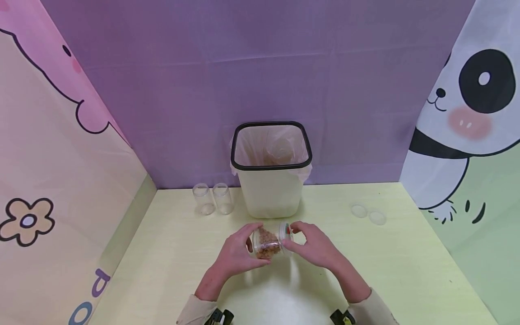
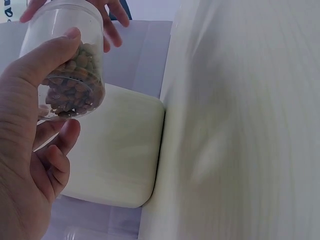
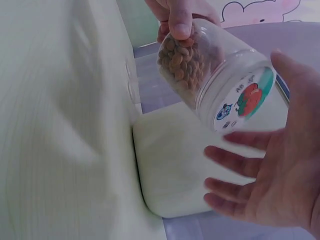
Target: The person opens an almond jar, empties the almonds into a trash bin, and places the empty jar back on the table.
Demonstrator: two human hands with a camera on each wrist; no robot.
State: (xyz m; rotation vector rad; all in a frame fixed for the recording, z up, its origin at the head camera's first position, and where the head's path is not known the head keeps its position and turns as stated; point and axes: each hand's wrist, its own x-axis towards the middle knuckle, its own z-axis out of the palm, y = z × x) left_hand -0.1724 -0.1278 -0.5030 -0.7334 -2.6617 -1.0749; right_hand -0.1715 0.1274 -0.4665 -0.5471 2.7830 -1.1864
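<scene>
My left hand (image 1: 236, 253) grips a clear plastic jar (image 2: 60, 37), with the thumb on one side and fingers on the other. Small brown pellets (image 3: 181, 65) lie heaped inside, toward the jar's base; their exact kind I cannot tell. The jar is tipped on its side, its lidded end toward my right hand (image 1: 316, 246). On the lid (image 3: 245, 100) is a red and green printed label. Spread fingers and thumb of the right hand stand about the lid in the right wrist view, without curling round it.
Just beyond the jar stands a white bin (image 1: 268, 194) with a black rim and a thin liner. Two clear jars (image 1: 203, 201) stand left of it. Two clear discs (image 1: 359, 211) lie to its right on the pale table (image 1: 406, 271). A purple cloth (image 1: 195, 99) hangs behind.
</scene>
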